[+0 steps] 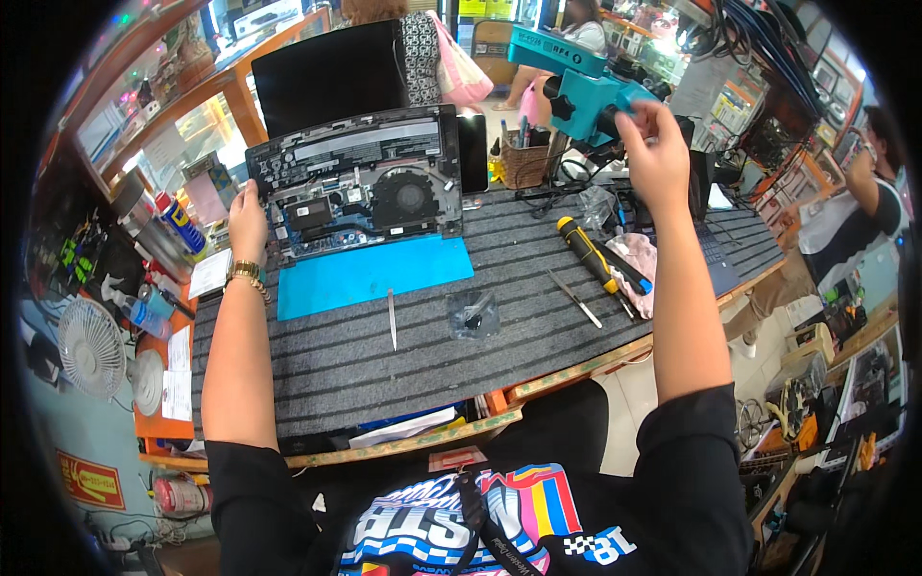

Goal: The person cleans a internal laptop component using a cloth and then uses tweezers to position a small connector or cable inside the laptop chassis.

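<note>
The left hand (248, 226) grips the side of the opened laptop (351, 197), tilted up at the blue mat (384, 278); the right hand (658, 149) curls at the teal microscope's (584, 101) knob, whether gripping I cannot tell. A basket (524, 167) holds pens (524, 130); a clear bag (459, 327), a dark part (473, 319); the drawer (413, 444), papers (403, 428)

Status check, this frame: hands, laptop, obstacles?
Left hand holding laptop; right hand at teal device. Laptop tilted up, fan exposed. Blue mat, slim tool in front.
</note>
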{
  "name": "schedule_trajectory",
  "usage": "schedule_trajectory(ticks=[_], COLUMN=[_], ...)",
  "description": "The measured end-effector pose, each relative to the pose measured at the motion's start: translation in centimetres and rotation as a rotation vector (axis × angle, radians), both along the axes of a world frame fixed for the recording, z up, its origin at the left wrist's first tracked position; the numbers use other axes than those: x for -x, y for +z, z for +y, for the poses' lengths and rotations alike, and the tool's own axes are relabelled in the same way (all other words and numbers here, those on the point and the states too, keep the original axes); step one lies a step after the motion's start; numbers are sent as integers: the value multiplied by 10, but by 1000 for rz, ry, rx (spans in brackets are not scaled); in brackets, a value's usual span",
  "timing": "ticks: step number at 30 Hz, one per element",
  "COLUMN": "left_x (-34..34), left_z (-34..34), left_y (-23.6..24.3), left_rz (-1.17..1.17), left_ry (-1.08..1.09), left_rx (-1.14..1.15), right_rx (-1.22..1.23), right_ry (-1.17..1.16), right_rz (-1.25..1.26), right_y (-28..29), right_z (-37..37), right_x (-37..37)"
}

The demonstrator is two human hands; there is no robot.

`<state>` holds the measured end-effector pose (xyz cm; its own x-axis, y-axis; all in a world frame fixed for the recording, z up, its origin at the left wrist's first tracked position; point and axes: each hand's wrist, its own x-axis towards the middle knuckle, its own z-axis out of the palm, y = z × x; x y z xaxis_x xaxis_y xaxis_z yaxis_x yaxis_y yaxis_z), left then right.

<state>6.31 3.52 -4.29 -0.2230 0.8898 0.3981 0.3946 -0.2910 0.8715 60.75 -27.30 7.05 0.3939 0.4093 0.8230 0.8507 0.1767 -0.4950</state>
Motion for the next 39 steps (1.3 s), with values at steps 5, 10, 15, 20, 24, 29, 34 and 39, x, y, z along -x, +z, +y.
schedule_trajectory(ticks=[5,10,15,20,24,29,34,39], left_x=[7,-13,15,21,10,9,13,11], left_z=[24,1,8,2,-4,-1,2,-1], left_y=[-16,-14,-8,-1,2,1,5,4], left_rz=[-378,-472,-393,-463,-687,-667,-723,-714], left_ry=[-210,-206,-232,-313,-502,-514,-531,-541], left_rx=[20,-29,-107,-117,-107,-107,-111,-46], right_rx=[183,409,415,402,405,355,419,532], right_ry=[-53,-212,-201,-218,-211,-244,-280,-194], right_rz=[-32,-66,-155,-234,-264,-267,-237,-288], right_y=[51,54,63,63,64,66,72,85], right_z=[49,62,58,55,54,55,52,47], right_x=[-16,-13,6,17,15,15,46,70])
